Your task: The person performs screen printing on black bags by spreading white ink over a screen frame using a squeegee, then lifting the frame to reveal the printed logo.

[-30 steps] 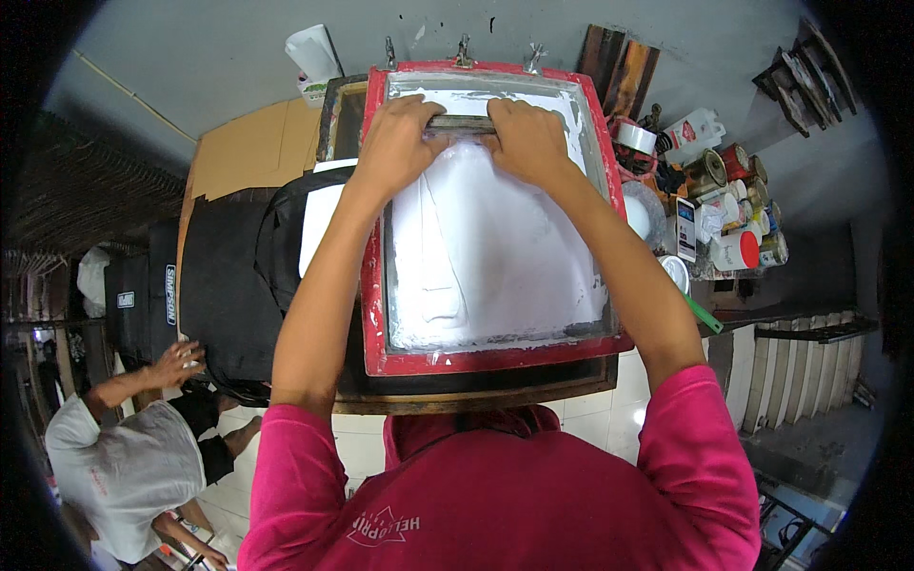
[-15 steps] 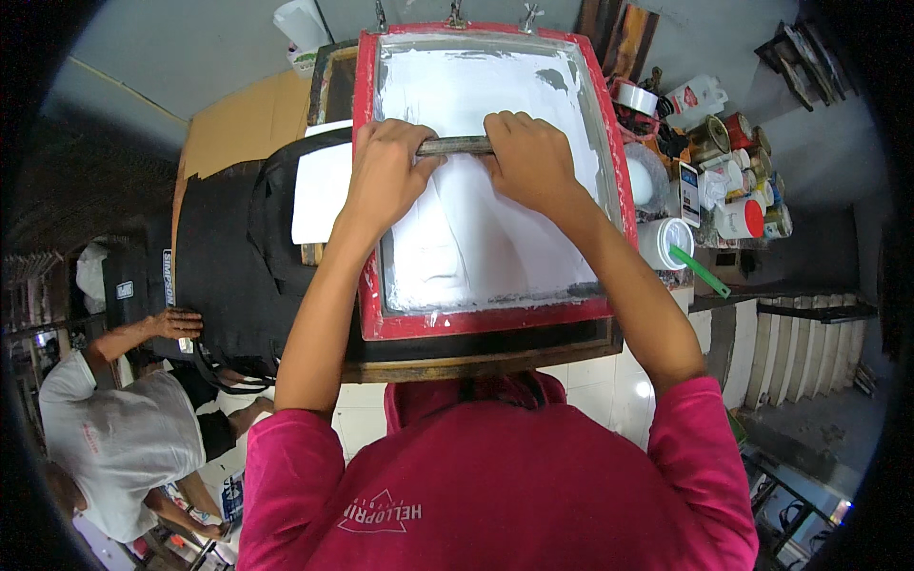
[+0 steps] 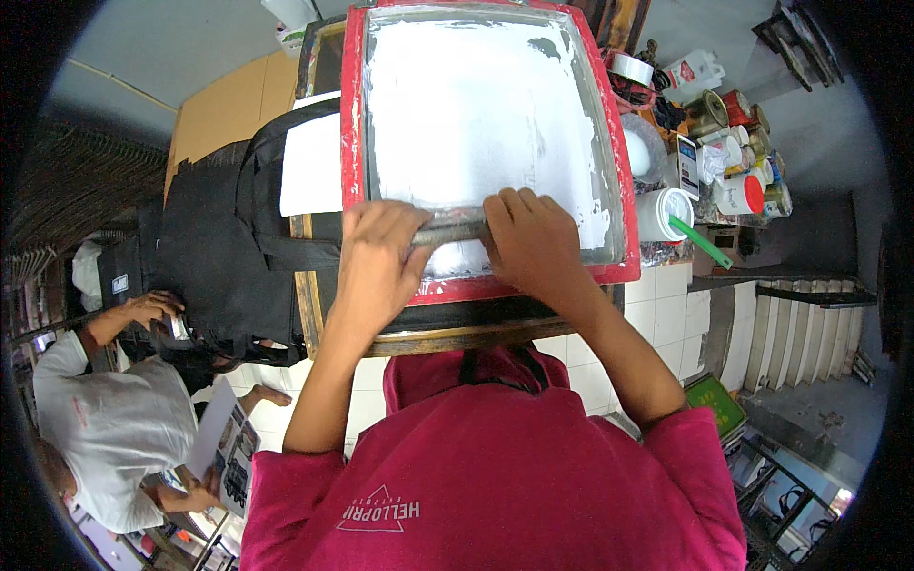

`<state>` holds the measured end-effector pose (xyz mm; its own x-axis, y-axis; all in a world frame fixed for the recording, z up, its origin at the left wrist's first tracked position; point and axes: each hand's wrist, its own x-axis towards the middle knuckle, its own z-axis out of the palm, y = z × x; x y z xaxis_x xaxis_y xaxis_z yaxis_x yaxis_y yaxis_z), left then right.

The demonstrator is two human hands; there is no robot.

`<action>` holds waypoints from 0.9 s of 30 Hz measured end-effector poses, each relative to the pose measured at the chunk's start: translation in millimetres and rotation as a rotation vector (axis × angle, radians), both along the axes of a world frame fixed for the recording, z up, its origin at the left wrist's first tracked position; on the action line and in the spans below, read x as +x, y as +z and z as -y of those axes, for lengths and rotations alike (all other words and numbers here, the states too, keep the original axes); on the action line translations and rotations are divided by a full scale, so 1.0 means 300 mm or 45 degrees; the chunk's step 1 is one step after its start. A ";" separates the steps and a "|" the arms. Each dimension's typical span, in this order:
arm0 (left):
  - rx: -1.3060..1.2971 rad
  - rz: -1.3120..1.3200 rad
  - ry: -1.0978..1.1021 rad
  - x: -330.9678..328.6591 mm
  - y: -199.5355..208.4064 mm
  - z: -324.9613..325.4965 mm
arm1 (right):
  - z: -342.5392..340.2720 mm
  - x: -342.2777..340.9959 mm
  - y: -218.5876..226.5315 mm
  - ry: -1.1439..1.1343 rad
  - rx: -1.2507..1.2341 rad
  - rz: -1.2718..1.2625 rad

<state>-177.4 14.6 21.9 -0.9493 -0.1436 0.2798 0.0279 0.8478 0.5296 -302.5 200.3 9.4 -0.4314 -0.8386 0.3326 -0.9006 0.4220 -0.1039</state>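
Left hand [image 3: 379, 252] and right hand [image 3: 535, 243] grip one bar [image 3: 451, 229] over the red frame [image 3: 352, 114]

The fingers of both hands curl over the bar's far side, thumbs nearer the body. The bar lies crosswise near the frame's 6 o'clock edge, the white panel [image 3: 466, 114] stretching toward 12. Hands and bar hide part of that panel's near end, and the left forearm crosses a wood-edged board [image 3: 457, 344] below.

From the bar, a loose white sheet [image 3: 311, 167] sits at 10 o'clock, cardboard [image 3: 228, 105] beyond; a black bag [image 3: 214, 228] fills 9. At 3, a white tub [image 3: 655, 221] stands just beside the frame, its green stick [image 3: 703, 243] jutting toward 4. Crowded cans [image 3: 706, 114] and a jug [image 3: 692, 71] occupy 2. A co-worker's hand [image 3: 157, 306] rests between 8 and 9.
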 end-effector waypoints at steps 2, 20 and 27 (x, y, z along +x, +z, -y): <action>-0.015 0.012 0.002 0.047 -0.003 -0.024 | -0.024 0.046 -0.001 0.000 0.019 0.013; -0.379 -0.343 0.296 0.299 -0.269 0.011 | -0.112 0.132 0.031 0.096 -0.231 -0.015; 0.061 -0.930 0.381 0.145 0.129 0.013 | -0.086 0.010 0.399 0.142 -0.621 -0.351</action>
